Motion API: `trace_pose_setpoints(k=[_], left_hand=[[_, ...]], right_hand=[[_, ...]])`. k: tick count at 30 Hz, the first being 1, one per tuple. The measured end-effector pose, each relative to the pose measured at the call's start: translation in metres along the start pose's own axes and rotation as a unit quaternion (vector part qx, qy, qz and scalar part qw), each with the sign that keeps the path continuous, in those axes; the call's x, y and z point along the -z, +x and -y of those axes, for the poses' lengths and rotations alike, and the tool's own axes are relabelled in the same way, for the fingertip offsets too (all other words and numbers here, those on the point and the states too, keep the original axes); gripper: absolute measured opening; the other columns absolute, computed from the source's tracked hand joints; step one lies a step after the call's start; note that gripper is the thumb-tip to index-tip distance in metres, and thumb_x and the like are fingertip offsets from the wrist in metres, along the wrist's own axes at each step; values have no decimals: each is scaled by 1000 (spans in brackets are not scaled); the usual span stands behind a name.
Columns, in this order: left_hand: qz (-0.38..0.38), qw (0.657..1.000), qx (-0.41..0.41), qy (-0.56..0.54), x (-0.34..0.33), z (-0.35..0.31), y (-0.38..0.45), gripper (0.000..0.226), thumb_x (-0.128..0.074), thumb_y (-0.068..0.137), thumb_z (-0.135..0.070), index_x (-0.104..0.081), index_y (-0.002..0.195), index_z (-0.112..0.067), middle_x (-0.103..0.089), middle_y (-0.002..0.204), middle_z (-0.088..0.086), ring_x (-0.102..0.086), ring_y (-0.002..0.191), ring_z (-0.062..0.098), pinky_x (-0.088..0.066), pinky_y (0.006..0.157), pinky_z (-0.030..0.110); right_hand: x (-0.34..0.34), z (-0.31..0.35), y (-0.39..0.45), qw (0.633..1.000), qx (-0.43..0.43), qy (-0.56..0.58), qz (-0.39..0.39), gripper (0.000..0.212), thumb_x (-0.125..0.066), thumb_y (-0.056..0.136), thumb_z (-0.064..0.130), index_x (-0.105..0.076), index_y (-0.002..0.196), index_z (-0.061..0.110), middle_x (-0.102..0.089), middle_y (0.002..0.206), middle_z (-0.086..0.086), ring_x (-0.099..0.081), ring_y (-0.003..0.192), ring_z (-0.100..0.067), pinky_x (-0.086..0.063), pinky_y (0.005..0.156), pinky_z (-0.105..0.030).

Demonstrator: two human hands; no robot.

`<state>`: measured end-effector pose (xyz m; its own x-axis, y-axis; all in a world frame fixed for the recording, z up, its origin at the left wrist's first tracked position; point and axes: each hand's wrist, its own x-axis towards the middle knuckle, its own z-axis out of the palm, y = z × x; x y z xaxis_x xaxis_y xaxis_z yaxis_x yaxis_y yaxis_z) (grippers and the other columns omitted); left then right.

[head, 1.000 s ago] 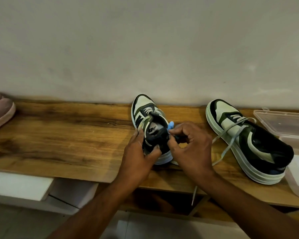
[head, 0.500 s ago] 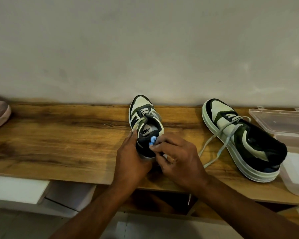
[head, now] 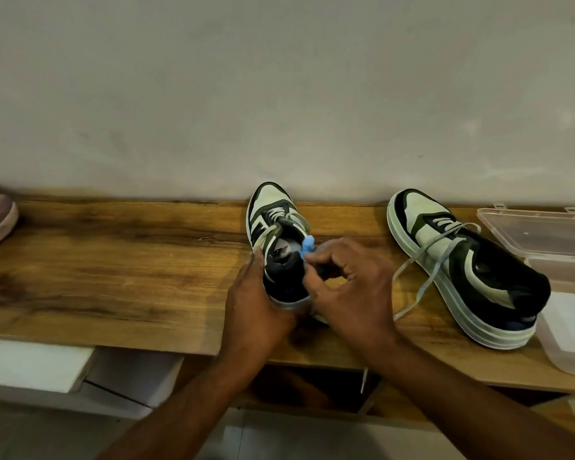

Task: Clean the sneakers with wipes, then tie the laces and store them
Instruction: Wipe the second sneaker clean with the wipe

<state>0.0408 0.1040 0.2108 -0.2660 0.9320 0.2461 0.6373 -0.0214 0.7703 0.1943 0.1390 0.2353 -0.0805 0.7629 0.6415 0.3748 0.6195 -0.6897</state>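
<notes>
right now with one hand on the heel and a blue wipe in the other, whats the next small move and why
Probably rub the blue wipe along the collar of the near sneaker: the right hand pinches it at that edge, and the left hand steadies the heel.

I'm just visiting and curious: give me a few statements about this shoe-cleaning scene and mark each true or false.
1. The left hand grips the heel of the near sneaker. True.
2. The right hand pinches a red cloth. False: it pinches a small blue wipe at the shoe's collar.
3. The far sneaker has a neatly tied bow. False: its laces trail loose over the wooden shelf.
4. A clear plastic box lies open at the right edge. True.
5. Both sneakers sit inside the box. False: both rest on the shelf.
</notes>
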Motion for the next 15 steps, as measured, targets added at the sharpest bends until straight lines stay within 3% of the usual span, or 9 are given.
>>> trace_pose_setpoints(k=[3,6,9,12,15], left_hand=[[-19,1000,8,-3,-3,2,-1,69,-81,85,-19,-52,147,-22,-67,128,-3,-63,117,13,-52,99,27],[-24,1000,14,4,-3,3,-2,55,-75,91,-22,-55,141,-27,-68,121,-8,-66,112,11,-57,96,36],[-8,1000,20,-22,1,-3,-2,65,-85,75,-29,-57,134,-35,-71,114,-13,-68,105,3,-60,90,35],[1,999,10,-48,3,-6,-3,84,-84,60,-52,-56,137,-37,-72,116,-16,-68,106,-1,-60,90,32],[7,998,8,-55,5,-3,-3,89,-92,58,-52,-55,138,-40,-71,118,-18,-67,108,-3,-60,90,32]], right_hand=[[-6,12,-10,994,83,-7,77,15,-80,79,0,-75,92,6,-70,98,-2,-66,89,-9,-56,78,-22],[-7,10,-11,988,104,-12,111,14,-79,80,0,-74,91,5,-69,97,-3,-66,88,-11,-56,77,-24],[-3,2,-6,995,60,5,75,14,-79,78,-2,-73,89,6,-69,94,-1,-66,84,-11,-56,70,-30],[0,-4,-5,998,21,34,44,15,-79,77,-4,-73,87,6,-69,90,-1,-67,80,-13,-57,65,-34],[-2,-7,-8,999,-14,41,21,16,-78,76,-4,-72,85,8,-70,87,1,-68,78,-14,-57,64,-37]])
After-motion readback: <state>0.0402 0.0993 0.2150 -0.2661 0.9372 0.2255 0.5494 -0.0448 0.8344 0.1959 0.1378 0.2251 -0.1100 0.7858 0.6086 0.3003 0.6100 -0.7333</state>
